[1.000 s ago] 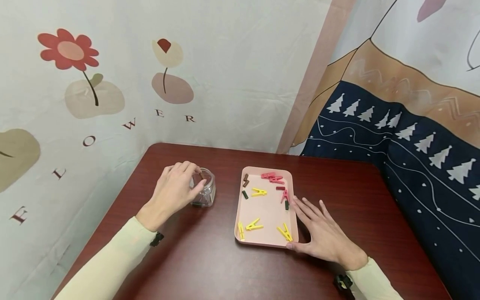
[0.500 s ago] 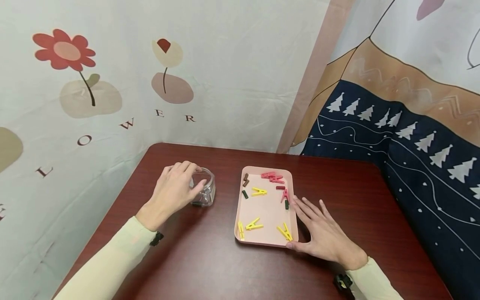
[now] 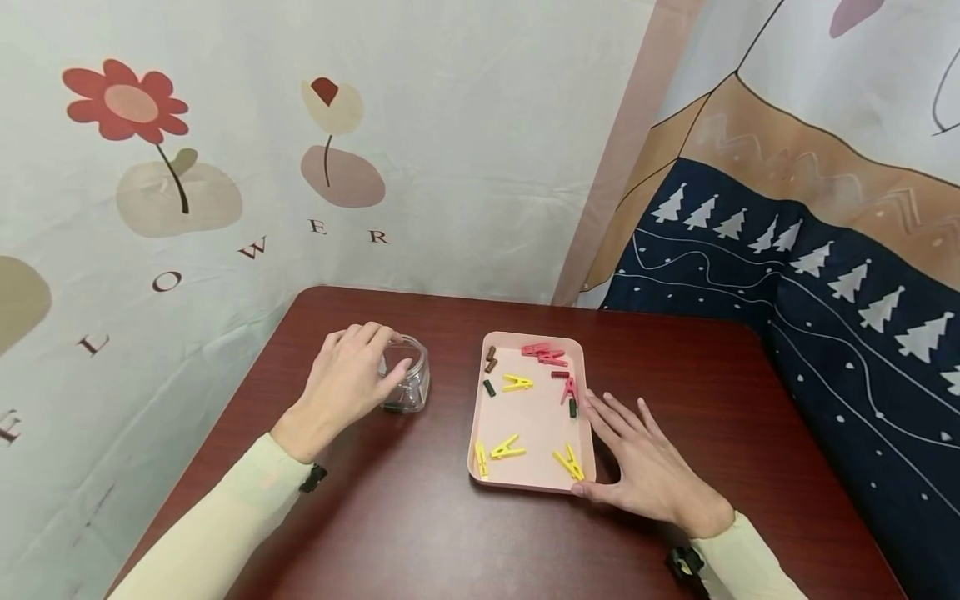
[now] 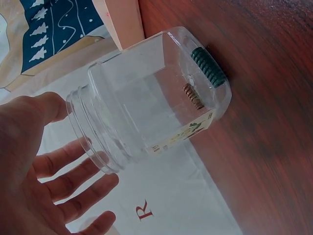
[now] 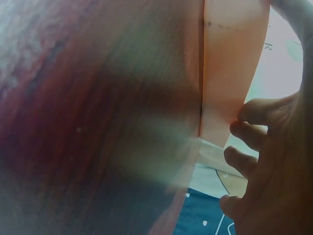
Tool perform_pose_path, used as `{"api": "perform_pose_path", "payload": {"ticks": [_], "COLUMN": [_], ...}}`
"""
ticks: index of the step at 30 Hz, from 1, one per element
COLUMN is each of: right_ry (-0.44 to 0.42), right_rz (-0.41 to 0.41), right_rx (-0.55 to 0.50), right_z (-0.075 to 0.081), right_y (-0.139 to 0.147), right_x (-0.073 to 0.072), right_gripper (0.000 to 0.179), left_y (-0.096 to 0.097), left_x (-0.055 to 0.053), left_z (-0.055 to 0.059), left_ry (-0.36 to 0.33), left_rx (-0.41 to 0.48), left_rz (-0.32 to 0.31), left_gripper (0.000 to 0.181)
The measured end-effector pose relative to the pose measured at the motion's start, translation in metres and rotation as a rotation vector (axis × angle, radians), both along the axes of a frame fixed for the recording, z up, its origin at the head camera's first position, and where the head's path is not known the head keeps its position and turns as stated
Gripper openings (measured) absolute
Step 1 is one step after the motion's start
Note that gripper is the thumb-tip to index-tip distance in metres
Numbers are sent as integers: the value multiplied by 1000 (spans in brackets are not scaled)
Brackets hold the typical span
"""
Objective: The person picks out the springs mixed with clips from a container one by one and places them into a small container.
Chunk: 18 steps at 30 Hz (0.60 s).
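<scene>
My left hand (image 3: 341, 379) reaches over the mouth of a clear square jar (image 4: 129, 105), thumb and fingers spread at its rim with nothing between them. Inside, at the bottom, lie a dark green spring (image 4: 208, 67) and a smaller brown spring (image 4: 193, 96). Along the right side of a pink tray (image 3: 532, 429), my right hand (image 3: 648, 467) rests with fingers extended, the fingertips and thumb touching its edge. Yellow clothespins (image 3: 507, 448), pinkish-red clothespins (image 3: 550, 357) and small springs in brown, green and red lie scattered in the tray, such as a green spring (image 3: 490, 387).
The jar and the tray stand apart on a dark reddish-brown table (image 3: 360, 517). Behind the table hangs a pale curtain (image 3: 465, 150) with printed flowers and letters. A navy fabric (image 3: 697, 267) with white trees borders the right side.
The brown spring that my left thumb and finger pinched over the jar a second ago has been let go. Both hands have stayed in place; the head view has shifted slightly.
</scene>
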State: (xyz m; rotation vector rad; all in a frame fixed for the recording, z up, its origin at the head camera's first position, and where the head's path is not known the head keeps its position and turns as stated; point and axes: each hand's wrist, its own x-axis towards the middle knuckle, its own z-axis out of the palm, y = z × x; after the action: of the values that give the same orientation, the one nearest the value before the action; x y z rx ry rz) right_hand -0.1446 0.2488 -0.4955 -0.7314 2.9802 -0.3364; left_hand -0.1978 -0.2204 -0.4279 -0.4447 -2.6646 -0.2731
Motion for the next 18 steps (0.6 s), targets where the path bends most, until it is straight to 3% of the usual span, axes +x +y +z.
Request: {"api": "perform_pose_path", "payload": {"ticks": [18], "right_ry": [10], "right_rz": [15], "right_rx": [7], "right_z": [3], "right_y": [0], "right_x": [2], "right_gripper": [124], "left_y": [16], "left_x": [6], "left_z": [3], "left_ry": [49], "left_rx": [34], "left_rz": [-63], "left_gripper": [25]}}
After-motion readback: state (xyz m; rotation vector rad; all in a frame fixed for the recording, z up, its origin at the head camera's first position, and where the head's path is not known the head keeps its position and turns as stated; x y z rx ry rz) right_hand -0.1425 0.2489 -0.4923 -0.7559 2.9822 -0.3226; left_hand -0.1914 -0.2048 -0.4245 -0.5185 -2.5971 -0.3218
